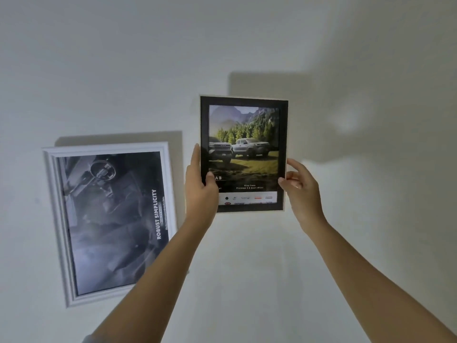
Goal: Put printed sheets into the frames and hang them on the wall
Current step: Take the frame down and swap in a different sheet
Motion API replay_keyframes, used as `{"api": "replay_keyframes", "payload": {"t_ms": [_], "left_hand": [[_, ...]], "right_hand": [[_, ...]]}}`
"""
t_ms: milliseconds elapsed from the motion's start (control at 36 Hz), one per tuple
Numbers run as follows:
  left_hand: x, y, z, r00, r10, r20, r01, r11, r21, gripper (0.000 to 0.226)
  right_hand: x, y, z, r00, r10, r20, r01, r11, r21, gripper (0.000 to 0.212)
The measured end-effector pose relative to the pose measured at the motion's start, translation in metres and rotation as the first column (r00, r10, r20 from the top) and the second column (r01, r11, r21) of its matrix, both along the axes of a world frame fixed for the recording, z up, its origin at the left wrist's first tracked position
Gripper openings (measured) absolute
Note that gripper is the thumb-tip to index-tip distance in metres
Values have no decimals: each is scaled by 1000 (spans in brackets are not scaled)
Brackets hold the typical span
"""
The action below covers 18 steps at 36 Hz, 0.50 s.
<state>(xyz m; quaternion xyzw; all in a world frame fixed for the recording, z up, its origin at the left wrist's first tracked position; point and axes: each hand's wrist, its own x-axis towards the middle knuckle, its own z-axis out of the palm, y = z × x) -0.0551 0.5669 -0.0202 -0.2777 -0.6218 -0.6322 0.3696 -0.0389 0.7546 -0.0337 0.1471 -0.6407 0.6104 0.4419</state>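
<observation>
Black frame (243, 154), sheet in, is pinched by its side edges in your left hand (201, 186) and right hand (300, 186), seemingly not yet hooked, while the white frame (108, 221) left of your fingers (197, 157) already hangs.

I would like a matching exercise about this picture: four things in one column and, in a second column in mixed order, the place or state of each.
Column A
1. white frame
2. black frame
3. left hand
4. right hand

Column B
a. grips the black frame's right edge
b. on the wall, touched by no hand
c. held up between both hands
d. grips the black frame's left edge

Pairs: 1-b; 2-c; 3-d; 4-a
</observation>
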Motion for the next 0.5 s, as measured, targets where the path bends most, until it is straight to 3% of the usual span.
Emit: {"api": "replay_keyframes", "payload": {"t_ms": [306,389,500], "left_hand": [[109,-76,-134,936,-217,276,137,950,281,62],[134,-104,-173,906,-135,401,38,970,241,61],[162,-150,-223,815,85,573,-105,994,3,60]], "right_hand": [[117,-79,-134,945,317,83,-313,948,-57,35],[146,-109,-172,931,345,124,-327,934,-144,35],[184,-159,-222,934,310,176,-276,941,-193,39]]}}
